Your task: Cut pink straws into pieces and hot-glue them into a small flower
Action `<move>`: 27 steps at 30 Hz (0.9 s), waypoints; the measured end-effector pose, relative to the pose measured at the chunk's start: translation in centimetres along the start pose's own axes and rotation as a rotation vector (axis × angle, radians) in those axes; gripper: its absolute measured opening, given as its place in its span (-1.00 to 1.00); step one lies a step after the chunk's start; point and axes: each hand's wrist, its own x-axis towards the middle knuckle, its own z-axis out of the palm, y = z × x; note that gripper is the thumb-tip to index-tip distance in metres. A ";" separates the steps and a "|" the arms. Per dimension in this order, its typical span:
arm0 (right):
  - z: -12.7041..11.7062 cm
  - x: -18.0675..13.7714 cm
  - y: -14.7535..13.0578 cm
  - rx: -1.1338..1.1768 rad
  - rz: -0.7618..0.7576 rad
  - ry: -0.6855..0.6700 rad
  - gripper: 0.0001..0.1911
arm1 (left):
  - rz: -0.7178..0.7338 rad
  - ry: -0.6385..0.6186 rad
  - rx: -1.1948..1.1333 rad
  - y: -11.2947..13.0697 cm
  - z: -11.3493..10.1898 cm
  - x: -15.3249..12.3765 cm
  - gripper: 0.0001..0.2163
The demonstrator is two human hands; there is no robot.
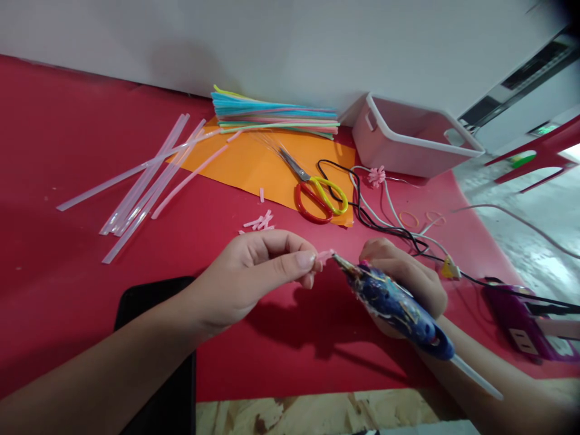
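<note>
Between the thumb and fingers of my left hand (267, 266) is a small pink piece of pipe cleaner (324, 256). My right hand (408, 275) is wrapped round a blue hot glue gun (394, 302), with a white glue stick (475, 377) jutting from its back end. The glue gun's nozzle tip meets or nearly meets the pink piece; I cannot tell which. Just beyond my left hand lie several short cut pink pieces (260, 222) on the red tabletop (290, 356). A pink fluffy flower shape (376, 176) sits near the bin.
Scissors (312, 187) with red and yellow handles rest on an orange sheet (254, 163), below a pipe cleaner bundle (276, 115). Clear glue sticks (145, 181) lie left. A pink bin (412, 139), tangled cords (376, 211) and a purple power strip (525, 326) are right; a black tray (158, 374) is near.
</note>
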 end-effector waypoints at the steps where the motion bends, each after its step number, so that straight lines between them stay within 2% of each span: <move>1: 0.1 0.2 -0.2 -0.017 -0.013 -0.005 -0.73 | 0.008 0.003 -0.001 0.0 0.0 0.0 -0.86; 6: 0.4 0.3 -0.4 -0.067 0.042 0.118 -0.78 | 0.054 0.035 0.056 -0.1 0.1 0.1 -0.86; 11: 0.2 0.1 0.0 -0.028 -0.027 0.040 -0.80 | 0.120 0.111 0.126 0.2 0.4 0.0 -0.87; 15: 0.2 0.1 -0.1 -0.037 -0.023 0.045 -0.79 | 0.192 0.148 0.171 0.4 0.6 -0.1 -0.84; 20: 0.2 0.1 -0.1 -0.029 -0.024 0.008 -0.71 | 0.217 0.164 0.228 0.4 0.6 -0.3 -0.84; 27: 0.1 0.2 -0.2 -0.026 -0.016 -0.004 -0.72 | 0.252 0.164 0.267 0.1 0.5 -0.3 -0.85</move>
